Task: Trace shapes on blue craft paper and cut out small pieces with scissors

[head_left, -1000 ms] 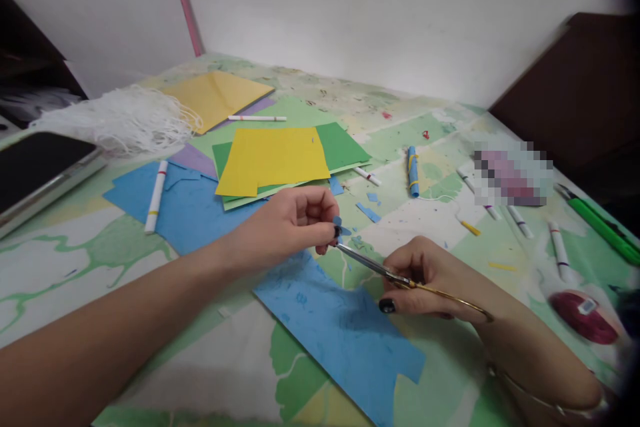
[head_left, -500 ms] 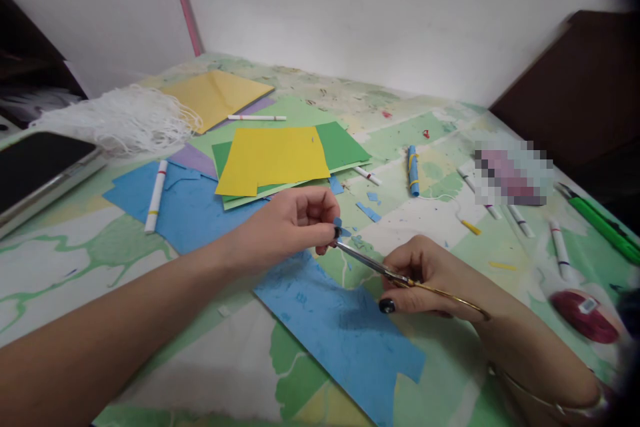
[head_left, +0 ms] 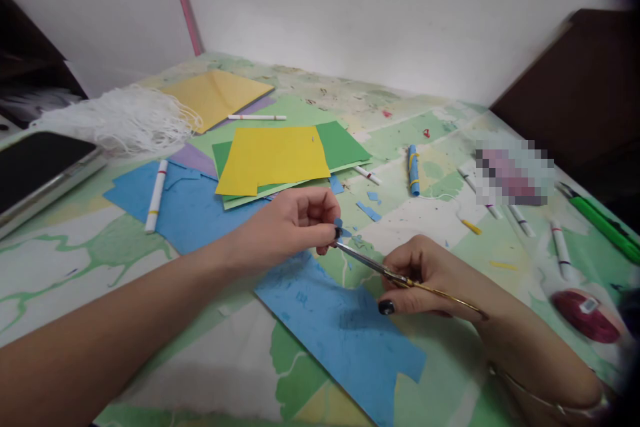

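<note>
Between the thumb and fingers of my left hand (head_left: 313,220) is a small blue paper piece (head_left: 339,223). My right hand (head_left: 425,280) grips gold-handled scissors (head_left: 395,275), their blades pointing left with the tips at the small piece by my left fingertips. The blades look nearly closed. Below both hands a blue sheet (head_left: 340,327) with a cut, notched edge lies on the patterned tablecloth. Small blue scraps (head_left: 369,211) are scattered just beyond my hands.
Yellow paper (head_left: 275,157) lies over green sheets, with a larger blue sheet (head_left: 200,213) to their left. White string (head_left: 125,120) and a phone-like device (head_left: 45,170) sit at left. Rolled blue paper (head_left: 413,171), markers (head_left: 560,250), a green cutter (head_left: 603,223) and red bundle (head_left: 585,315) are at right.
</note>
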Demonstrator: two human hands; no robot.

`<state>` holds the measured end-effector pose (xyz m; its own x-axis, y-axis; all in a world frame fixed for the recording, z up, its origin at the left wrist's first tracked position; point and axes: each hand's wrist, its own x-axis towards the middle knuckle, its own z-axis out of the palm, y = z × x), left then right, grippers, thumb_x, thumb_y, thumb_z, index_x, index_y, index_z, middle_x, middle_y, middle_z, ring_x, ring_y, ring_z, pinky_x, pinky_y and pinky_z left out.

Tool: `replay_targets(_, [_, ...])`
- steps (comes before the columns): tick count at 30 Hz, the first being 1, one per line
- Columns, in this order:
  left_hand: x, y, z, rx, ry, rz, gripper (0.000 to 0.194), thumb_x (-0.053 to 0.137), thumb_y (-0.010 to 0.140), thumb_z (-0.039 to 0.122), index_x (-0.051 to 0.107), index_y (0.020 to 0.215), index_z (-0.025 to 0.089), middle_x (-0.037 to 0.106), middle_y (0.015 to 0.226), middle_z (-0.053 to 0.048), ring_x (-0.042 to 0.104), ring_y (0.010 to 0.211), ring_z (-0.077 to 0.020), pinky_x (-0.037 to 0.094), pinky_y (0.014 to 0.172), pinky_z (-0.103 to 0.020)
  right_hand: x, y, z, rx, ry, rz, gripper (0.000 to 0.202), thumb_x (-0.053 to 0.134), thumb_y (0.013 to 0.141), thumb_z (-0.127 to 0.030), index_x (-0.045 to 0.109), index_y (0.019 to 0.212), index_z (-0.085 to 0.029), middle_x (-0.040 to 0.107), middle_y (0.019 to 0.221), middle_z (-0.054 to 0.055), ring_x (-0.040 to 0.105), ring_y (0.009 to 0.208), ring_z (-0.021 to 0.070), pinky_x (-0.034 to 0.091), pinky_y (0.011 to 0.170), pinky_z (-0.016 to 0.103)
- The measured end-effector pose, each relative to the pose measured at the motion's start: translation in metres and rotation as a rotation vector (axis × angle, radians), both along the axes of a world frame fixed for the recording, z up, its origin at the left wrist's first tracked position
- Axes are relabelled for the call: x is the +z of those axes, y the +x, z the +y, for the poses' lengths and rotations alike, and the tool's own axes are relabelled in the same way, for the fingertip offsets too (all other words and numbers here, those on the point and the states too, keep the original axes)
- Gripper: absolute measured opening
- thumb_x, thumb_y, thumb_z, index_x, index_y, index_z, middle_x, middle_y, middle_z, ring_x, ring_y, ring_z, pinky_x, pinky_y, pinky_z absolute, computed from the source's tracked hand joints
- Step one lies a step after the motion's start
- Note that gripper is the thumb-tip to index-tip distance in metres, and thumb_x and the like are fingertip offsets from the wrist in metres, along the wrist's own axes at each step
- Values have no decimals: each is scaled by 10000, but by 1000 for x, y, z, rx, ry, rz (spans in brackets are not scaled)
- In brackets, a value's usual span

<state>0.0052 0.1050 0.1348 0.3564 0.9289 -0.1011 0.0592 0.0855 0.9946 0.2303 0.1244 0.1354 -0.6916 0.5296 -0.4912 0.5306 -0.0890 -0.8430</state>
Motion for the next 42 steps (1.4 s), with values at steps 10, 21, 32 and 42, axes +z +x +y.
replay_targets(10, [0, 0, 2, 15, -17, -9, 93, 532, 735, 59, 517, 741, 150, 549, 613, 46, 523, 568, -65, 392, 548, -174, 3, -1, 0, -23, -6, -28, 377, 726, 663, -351, 442, 513, -152, 277, 436, -94, 247, 389, 26, 145, 363, 185])
replay_targets(21, [-2, 0, 0, -1, -15, -25, 93, 531, 749, 55, 522, 742, 148, 552, 617, 47, 526, 573, -60, 398, 561, -171, 4, 0, 0, -21, -15, -11, 379, 733, 664, -299, 420, 508, -151, 271, 450, -94, 241, 408, 26, 141, 379, 193])
replay_targets(32, [-3, 0, 0, 11, -71, -92, 62, 530, 775, 83, 532, 758, 143, 588, 632, 22, 566, 604, -81, 427, 598, -189, 5, -2, -1, -70, -51, -15, 383, 757, 625, -289, 421, 498, -156, 255, 429, -100, 231, 390, 23, 130, 364, 188])
replay_targets(42, [-3, 1, 1, 40, -98, -120, 61, 532, 759, 82, 536, 740, 140, 600, 622, 18, 584, 593, -87, 436, 586, -193, 4, -1, 0, -83, -62, -19, 393, 767, 614, -317, 430, 492, -155, 264, 399, -105, 233, 361, 19, 119, 347, 183])
